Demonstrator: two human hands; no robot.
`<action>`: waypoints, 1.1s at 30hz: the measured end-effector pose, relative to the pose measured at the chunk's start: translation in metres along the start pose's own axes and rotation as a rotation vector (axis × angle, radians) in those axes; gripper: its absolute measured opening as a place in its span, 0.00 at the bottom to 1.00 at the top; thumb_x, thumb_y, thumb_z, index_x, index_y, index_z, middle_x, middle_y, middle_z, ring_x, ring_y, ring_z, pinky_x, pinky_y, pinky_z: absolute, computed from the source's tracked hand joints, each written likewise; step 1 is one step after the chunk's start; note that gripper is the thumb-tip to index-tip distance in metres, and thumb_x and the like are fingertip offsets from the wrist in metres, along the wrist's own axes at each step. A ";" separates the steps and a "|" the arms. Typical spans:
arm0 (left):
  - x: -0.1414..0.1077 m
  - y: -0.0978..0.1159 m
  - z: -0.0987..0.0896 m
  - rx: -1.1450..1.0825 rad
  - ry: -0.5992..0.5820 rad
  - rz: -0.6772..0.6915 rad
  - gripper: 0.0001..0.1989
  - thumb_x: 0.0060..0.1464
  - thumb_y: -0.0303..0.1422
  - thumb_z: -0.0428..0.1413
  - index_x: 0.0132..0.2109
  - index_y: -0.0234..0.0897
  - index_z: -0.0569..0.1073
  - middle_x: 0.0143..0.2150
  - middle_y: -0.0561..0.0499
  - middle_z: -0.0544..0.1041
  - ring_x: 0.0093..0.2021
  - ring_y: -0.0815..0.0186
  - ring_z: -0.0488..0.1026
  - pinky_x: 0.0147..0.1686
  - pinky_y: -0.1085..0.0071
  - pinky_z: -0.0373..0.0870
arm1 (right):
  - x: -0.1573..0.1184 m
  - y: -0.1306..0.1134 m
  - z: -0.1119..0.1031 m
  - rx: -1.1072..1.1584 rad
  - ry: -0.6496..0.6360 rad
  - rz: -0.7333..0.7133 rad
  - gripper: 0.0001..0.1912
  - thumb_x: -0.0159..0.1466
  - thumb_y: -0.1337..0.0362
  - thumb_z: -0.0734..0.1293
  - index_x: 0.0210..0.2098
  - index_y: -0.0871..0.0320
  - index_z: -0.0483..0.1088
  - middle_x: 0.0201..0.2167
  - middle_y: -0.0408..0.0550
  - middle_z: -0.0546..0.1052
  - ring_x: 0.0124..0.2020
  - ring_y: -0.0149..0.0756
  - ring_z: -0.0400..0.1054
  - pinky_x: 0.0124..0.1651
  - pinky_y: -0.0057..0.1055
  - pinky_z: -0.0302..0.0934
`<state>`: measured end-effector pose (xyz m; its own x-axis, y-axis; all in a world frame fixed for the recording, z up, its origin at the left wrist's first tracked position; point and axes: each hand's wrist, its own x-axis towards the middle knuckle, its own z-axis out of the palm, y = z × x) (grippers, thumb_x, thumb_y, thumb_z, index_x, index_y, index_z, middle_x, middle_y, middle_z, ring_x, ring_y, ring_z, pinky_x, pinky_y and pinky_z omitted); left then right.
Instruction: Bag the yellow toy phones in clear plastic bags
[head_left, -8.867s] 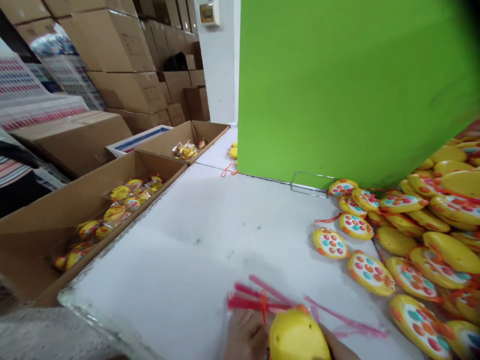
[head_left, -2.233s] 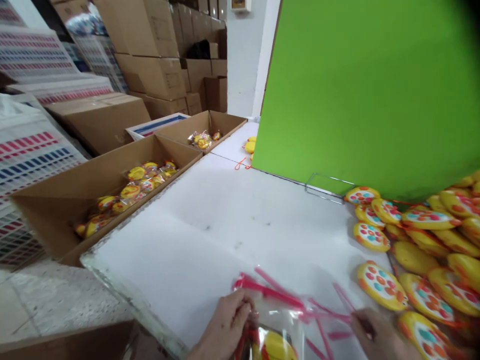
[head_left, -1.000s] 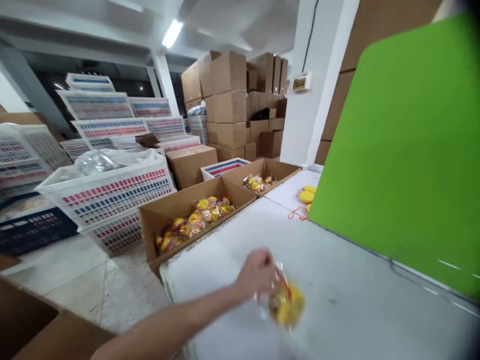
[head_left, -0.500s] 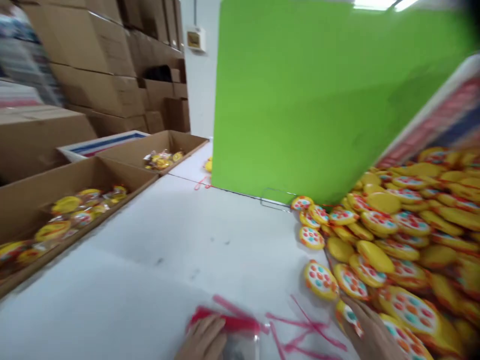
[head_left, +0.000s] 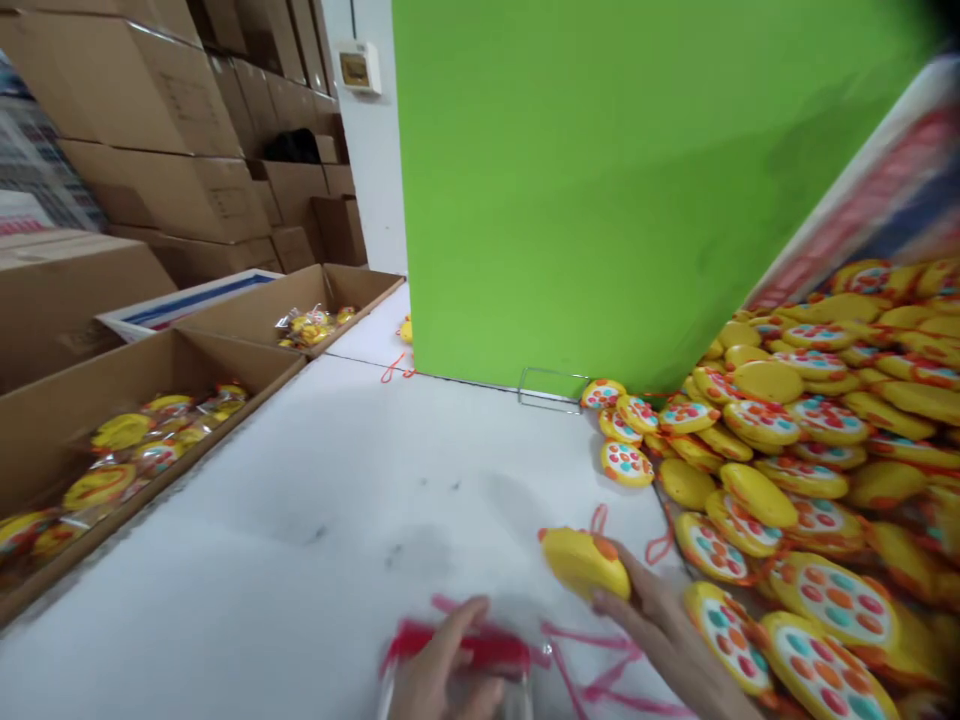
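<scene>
In my right hand (head_left: 656, 620) is a yellow oval plastic toy (head_left: 585, 562), held off the table by one end between thumb and fingers. Its plain yellow side shows, with orange bits at its ends and an orange cord loop. My left hand (head_left: 450, 665) is over a clear plastic bag (head_left: 523, 695) with a red top band (head_left: 412, 640), at the near edge of the view. Its fingers are apart and slightly blurred; whether they touch the bag is unclear. Pink strips (head_left: 600, 690) lie on the table between the hands.
A big heap of yellow toys with coloured dots (head_left: 832, 600) fills the right side. A green panel (head_left: 555, 200) stands behind the white table (head_left: 285, 480). Open cartons (head_left: 262, 365) with bagged toys line the left. Near the panel lies a bent wire (head_left: 551, 390).
My right hand has taken the yellow toy from the heap's edge and moved left and up with it. My left hand has lifted its fingers from the bag's red band.
</scene>
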<state>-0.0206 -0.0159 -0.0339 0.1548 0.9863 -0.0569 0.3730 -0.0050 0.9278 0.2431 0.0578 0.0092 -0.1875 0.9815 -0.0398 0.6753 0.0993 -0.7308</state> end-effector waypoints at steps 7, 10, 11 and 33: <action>0.017 0.052 -0.022 -0.207 -0.075 -0.024 0.16 0.51 0.32 0.56 0.48 0.36 0.68 0.47 0.43 0.75 0.45 0.59 0.72 0.47 0.64 0.69 | -0.029 -0.047 0.066 0.529 -0.180 -0.177 0.25 0.57 0.62 0.68 0.53 0.47 0.61 0.50 0.45 0.73 0.50 0.38 0.68 0.50 0.26 0.63; 0.007 0.043 -0.030 0.058 -0.050 0.138 0.15 0.52 0.27 0.54 0.49 0.39 0.68 0.48 0.46 0.73 0.47 0.62 0.70 0.49 0.67 0.66 | -0.033 -0.052 0.080 0.395 -0.068 -0.259 0.23 0.58 0.62 0.69 0.52 0.47 0.61 0.51 0.46 0.72 0.51 0.38 0.67 0.52 0.25 0.61; 0.004 0.039 -0.031 0.084 -0.052 0.166 0.16 0.53 0.26 0.53 0.49 0.39 0.67 0.48 0.47 0.73 0.47 0.63 0.70 0.49 0.68 0.66 | -0.034 -0.055 0.084 0.360 -0.043 -0.274 0.21 0.59 0.61 0.67 0.50 0.48 0.62 0.48 0.45 0.73 0.49 0.36 0.68 0.50 0.24 0.62; -0.040 -0.029 0.024 0.857 0.225 0.519 0.14 0.58 0.27 0.40 0.32 0.35 0.70 0.34 0.46 0.73 0.37 0.60 0.68 0.40 0.63 0.65 | -0.040 -0.066 0.083 1.248 -0.078 0.597 0.24 0.53 0.55 0.72 0.45 0.55 0.64 0.33 0.43 0.76 0.30 0.35 0.71 0.23 0.26 0.65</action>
<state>-0.0162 -0.0589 -0.0677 0.3413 0.8367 0.4283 0.8506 -0.4688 0.2379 0.1463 -0.0017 0.0024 -0.1658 0.8075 -0.5660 -0.4043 -0.5792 -0.7079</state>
